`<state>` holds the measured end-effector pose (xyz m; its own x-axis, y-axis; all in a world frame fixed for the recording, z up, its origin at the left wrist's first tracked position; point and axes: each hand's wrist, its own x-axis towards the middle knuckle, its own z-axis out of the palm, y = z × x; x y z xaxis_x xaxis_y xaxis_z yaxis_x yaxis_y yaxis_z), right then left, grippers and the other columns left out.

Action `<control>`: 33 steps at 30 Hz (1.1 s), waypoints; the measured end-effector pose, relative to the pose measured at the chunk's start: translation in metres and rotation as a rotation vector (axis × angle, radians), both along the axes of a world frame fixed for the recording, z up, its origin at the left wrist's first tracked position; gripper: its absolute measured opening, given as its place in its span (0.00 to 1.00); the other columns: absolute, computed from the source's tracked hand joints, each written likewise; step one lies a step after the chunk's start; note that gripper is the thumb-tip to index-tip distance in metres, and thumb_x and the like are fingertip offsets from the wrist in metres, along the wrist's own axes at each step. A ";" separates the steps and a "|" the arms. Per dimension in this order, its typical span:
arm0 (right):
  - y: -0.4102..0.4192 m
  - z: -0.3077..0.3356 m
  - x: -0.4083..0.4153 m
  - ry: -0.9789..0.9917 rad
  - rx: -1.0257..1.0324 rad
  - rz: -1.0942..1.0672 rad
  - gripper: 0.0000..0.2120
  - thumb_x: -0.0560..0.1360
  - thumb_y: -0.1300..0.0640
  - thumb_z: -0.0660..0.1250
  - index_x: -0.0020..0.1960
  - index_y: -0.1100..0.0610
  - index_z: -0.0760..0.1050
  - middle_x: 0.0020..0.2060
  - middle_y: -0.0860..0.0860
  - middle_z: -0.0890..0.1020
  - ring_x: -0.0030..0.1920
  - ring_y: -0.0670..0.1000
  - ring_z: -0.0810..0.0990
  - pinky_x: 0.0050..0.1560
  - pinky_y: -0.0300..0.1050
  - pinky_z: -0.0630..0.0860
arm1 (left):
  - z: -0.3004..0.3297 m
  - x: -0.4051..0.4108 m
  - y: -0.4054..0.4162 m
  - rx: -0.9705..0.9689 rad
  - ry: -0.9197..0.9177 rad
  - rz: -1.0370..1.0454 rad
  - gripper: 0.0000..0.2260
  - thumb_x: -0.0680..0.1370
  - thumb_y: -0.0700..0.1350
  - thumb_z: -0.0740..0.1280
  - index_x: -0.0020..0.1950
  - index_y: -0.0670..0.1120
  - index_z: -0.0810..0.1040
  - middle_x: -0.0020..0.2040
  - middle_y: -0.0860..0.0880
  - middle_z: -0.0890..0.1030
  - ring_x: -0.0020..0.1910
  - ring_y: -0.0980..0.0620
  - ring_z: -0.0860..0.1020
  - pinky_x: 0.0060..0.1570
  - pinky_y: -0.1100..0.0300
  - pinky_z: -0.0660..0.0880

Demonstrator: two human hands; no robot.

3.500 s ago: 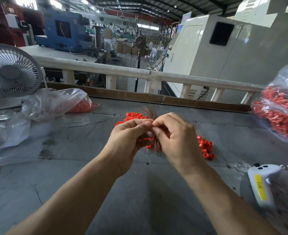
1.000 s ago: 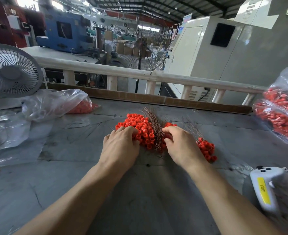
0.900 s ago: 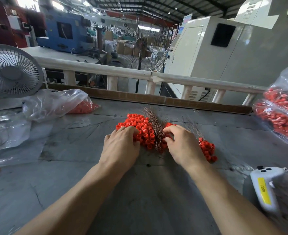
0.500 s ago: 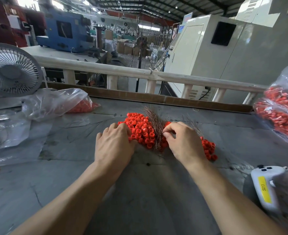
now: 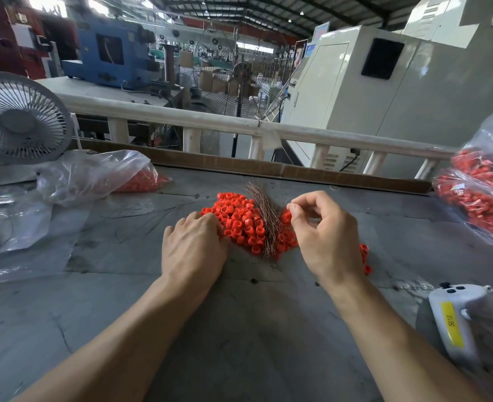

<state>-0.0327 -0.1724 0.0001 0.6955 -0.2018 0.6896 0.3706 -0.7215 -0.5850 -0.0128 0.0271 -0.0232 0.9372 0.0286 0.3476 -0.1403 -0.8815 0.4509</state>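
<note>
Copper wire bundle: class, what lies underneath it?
Only red plastic rings show on both sides of the copper wire bundle, piled against it; what sits directly beneath the strands is covered.

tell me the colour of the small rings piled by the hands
The rings are bright orange-red; head view.

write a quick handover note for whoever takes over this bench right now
Left hand: palm down, fingertips in the left edge of the red rings; whether it holds one is hidden.
Right hand: raised off the table, thumb and forefinger pinching what looks like a strand from the copper wires.
Things: wires lie across the ring pile; more rings in the left bag and right bag.
Done: a strand seems picked.
Left: probably join strand and ring; the pile is large.
</note>
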 end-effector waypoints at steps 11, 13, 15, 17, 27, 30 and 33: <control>0.003 0.003 0.001 -0.132 0.125 0.130 0.03 0.80 0.52 0.65 0.51 0.51 0.74 0.45 0.45 0.87 0.48 0.46 0.86 0.46 0.51 0.85 | 0.016 -0.012 -0.012 -0.466 0.002 -0.128 0.04 0.77 0.46 0.71 0.50 0.54 0.82 0.44 0.58 0.83 0.45 0.57 0.81 0.50 0.57 0.79; 0.004 0.006 -0.001 -0.167 0.240 0.188 0.02 0.81 0.50 0.63 0.51 0.48 0.72 0.43 0.48 0.86 0.46 0.50 0.87 0.45 0.55 0.84 | 0.017 -0.013 -0.013 -0.563 0.010 -0.162 0.06 0.77 0.46 0.72 0.52 0.56 0.82 0.43 0.58 0.83 0.42 0.62 0.81 0.43 0.66 0.77; 0.005 0.011 -0.005 -0.210 0.315 0.220 0.01 0.82 0.50 0.61 0.52 0.45 0.70 0.41 0.50 0.85 0.43 0.51 0.87 0.38 0.50 0.84 | 0.018 -0.015 -0.014 -0.652 0.039 -0.210 0.08 0.78 0.45 0.71 0.55 0.56 0.83 0.42 0.57 0.84 0.40 0.61 0.81 0.41 0.65 0.78; 0.007 0.015 -0.008 -0.239 0.387 0.242 0.01 0.84 0.52 0.60 0.53 0.46 0.69 0.40 0.51 0.84 0.40 0.52 0.88 0.32 0.47 0.82 | 0.020 -0.016 -0.016 -0.763 0.083 -0.265 0.07 0.79 0.42 0.70 0.54 0.53 0.84 0.42 0.53 0.86 0.41 0.55 0.83 0.45 0.57 0.81; 0.003 0.014 -0.004 0.033 0.556 0.298 0.05 0.81 0.58 0.64 0.54 0.52 0.78 0.36 0.50 0.83 0.30 0.49 0.79 0.24 0.41 0.73 | 0.024 -0.017 -0.018 -1.358 0.366 -0.504 0.09 0.83 0.36 0.63 0.61 0.40 0.80 0.52 0.41 0.87 0.46 0.46 0.84 0.47 0.54 0.80; 0.007 0.013 -0.005 0.138 0.519 0.359 0.06 0.82 0.60 0.66 0.55 0.51 0.79 0.42 0.52 0.87 0.32 0.50 0.82 0.25 0.41 0.74 | 0.023 -0.014 -0.018 -1.439 0.376 -0.556 0.10 0.84 0.36 0.61 0.62 0.38 0.78 0.54 0.40 0.86 0.48 0.46 0.84 0.47 0.53 0.80; 0.012 0.013 -0.008 0.146 0.518 0.381 0.07 0.82 0.60 0.68 0.53 0.50 0.82 0.43 0.51 0.87 0.32 0.52 0.85 0.23 0.39 0.74 | 0.023 -0.012 -0.016 -1.477 0.379 -0.584 0.10 0.84 0.36 0.60 0.63 0.37 0.77 0.55 0.39 0.86 0.49 0.45 0.85 0.49 0.52 0.81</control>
